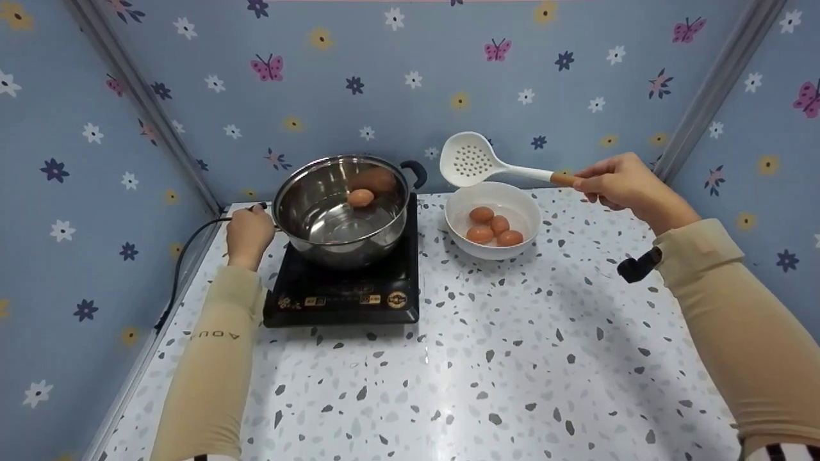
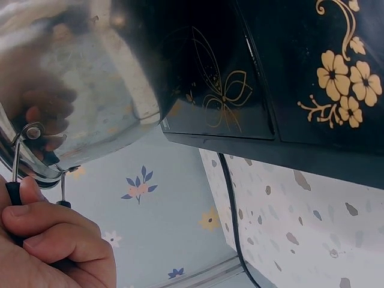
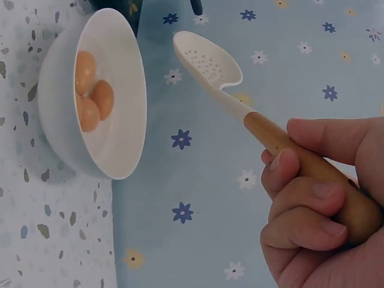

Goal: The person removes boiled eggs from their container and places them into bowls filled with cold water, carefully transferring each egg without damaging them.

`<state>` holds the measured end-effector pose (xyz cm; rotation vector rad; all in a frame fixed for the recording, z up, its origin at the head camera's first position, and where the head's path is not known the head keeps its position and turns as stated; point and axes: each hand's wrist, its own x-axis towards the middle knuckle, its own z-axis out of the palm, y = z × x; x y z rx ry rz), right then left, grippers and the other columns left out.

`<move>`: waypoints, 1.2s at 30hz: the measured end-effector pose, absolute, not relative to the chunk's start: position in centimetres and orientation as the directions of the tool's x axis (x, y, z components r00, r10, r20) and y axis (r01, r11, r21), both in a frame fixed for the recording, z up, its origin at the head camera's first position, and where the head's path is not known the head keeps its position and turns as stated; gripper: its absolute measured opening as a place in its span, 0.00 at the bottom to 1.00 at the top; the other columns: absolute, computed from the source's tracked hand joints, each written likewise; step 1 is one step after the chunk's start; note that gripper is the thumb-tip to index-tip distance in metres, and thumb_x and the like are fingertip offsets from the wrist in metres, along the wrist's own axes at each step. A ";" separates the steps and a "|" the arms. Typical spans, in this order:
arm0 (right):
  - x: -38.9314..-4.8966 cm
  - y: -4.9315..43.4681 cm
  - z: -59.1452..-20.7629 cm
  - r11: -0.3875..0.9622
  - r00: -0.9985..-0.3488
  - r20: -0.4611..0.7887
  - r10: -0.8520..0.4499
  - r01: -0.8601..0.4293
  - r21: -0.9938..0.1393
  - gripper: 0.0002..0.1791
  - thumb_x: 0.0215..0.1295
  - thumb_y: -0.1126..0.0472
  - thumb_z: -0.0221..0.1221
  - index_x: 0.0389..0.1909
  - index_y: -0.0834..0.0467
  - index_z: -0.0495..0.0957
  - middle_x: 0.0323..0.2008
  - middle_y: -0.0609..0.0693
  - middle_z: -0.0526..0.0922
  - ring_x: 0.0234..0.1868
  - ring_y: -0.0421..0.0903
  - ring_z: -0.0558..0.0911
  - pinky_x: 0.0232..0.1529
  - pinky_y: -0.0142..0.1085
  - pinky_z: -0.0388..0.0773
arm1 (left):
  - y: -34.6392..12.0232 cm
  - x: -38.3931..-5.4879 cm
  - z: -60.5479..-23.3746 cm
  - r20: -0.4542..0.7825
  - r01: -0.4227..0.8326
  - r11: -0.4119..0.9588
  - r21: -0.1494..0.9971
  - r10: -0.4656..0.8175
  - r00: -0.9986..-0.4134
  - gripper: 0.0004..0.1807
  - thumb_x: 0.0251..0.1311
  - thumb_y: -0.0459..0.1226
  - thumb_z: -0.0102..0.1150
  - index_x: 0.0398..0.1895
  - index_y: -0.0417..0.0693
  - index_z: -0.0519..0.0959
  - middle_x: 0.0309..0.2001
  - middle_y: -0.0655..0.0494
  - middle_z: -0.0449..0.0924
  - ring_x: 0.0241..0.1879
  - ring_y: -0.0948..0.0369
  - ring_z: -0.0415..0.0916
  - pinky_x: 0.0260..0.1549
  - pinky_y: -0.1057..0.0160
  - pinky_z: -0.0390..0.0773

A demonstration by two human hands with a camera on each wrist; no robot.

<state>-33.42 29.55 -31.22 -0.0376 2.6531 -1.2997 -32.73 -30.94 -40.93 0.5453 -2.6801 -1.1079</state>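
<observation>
My left hand (image 1: pixel 248 232) grips the black side handle of a steel pot (image 1: pixel 339 253); the left wrist view shows its fingers curled round that handle. One brown egg (image 1: pixel 361 198) is in the pot, which seems to hold clear water. My right hand (image 3: pixel 324 198) holds a white slotted spoon (image 1: pixel 469 160) by its wooden handle (image 3: pixel 300 159). The spoon's perforated head carries nothing and hangs above the back rim of a white bowl (image 1: pixel 493 251). Several brown eggs (image 1: pixel 480 234) lie together in the bowl.
The pot stands on a black induction cooker (image 1: pixel 339 314), whose cable (image 1: pixel 177 269) runs off the left side. The speckled white table (image 1: pixel 487 371) meets a blue flowered wall (image 1: pixel 410 96) at the back. Grey corner posts (image 1: pixel 138 102) stand left and right.
</observation>
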 end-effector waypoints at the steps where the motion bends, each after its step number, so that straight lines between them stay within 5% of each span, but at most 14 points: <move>1: -33.5 29.3 -30.9 0.616 -0.983 -0.152 -0.106 0.055 -0.785 0.26 0.82 0.55 0.61 0.72 0.67 0.77 0.28 0.42 0.81 0.21 0.38 0.67 0.22 0.32 0.63 | -31.0 -32.7 -40.9 0.029 -0.265 0.651 0.711 -0.404 -0.914 0.34 0.87 0.44 0.25 0.59 0.23 0.78 0.46 0.27 0.79 0.43 0.38 0.78 0.45 0.42 0.76; 7: -33.6 27.8 -29.5 0.614 -0.986 -0.118 -0.118 0.021 -0.789 0.25 0.81 0.55 0.62 0.70 0.66 0.80 0.27 0.43 0.81 0.19 0.38 0.66 0.21 0.32 0.62 | -31.0 -32.7 -40.9 0.024 -0.269 0.653 0.708 -0.403 -0.915 0.35 0.87 0.43 0.24 0.65 0.20 0.75 0.56 0.20 0.79 0.53 0.30 0.80 0.54 0.35 0.77; 14: -33.9 25.8 -28.2 0.608 -0.985 -0.107 -0.138 0.001 -0.794 0.24 0.80 0.56 0.63 0.69 0.65 0.81 0.25 0.43 0.82 0.18 0.38 0.66 0.20 0.32 0.61 | -30.9 -32.7 -41.0 0.060 -0.246 0.664 0.707 -0.402 -0.914 0.34 0.87 0.42 0.27 0.56 0.18 0.78 0.54 0.17 0.79 0.54 0.27 0.80 0.55 0.33 0.78; 20: -34.2 24.0 -27.1 0.606 -0.983 -0.099 -0.154 -0.015 -0.795 0.23 0.80 0.57 0.64 0.67 0.65 0.82 0.26 0.44 0.83 0.18 0.38 0.66 0.21 0.31 0.64 | -30.9 -32.8 -40.9 0.053 -0.258 0.666 0.700 -0.409 -0.911 0.33 0.87 0.41 0.28 0.64 0.15 0.73 0.61 0.15 0.76 0.62 0.25 0.77 0.62 0.31 0.76; 36: -35.5 18.7 -26.2 0.655 -0.971 -0.099 -0.219 -0.071 -0.752 0.20 0.78 0.57 0.66 0.64 0.61 0.86 0.25 0.44 0.83 0.19 0.39 0.66 0.22 0.32 0.63 | -31.0 -32.8 -40.9 0.047 -0.266 0.656 0.706 -0.418 -0.907 0.33 0.87 0.41 0.28 0.65 0.17 0.73 0.62 0.17 0.76 0.62 0.26 0.77 0.63 0.31 0.75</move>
